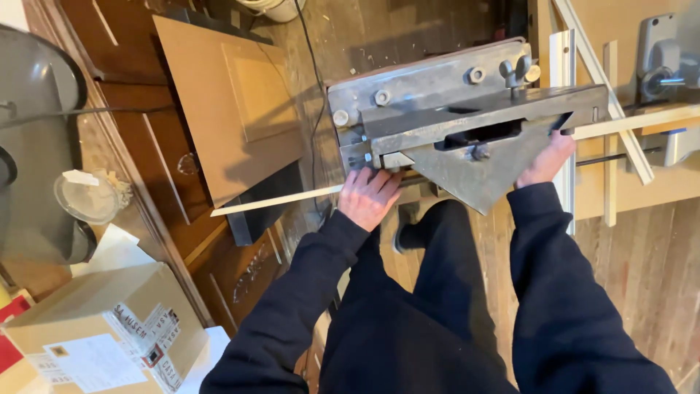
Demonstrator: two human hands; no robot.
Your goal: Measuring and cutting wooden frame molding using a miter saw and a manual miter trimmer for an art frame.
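Observation:
A grey metal cutting machine with bolts and a triangular plate stands in front of me. A long thin pale wooden strip runs through it, sticking out to the left and to the right. My left hand presses down on the strip at the machine's left front corner, fingers closed over it. My right hand rests against the strip and the right edge of the triangular plate. Both arms wear dark sleeves.
A brown cabinet door panel leans at left over dark wooden panels. A cardboard box and a grey round bin sit lower left. White and pale wooden strips lie at right beside a grey clamp. A black cable crosses the floor.

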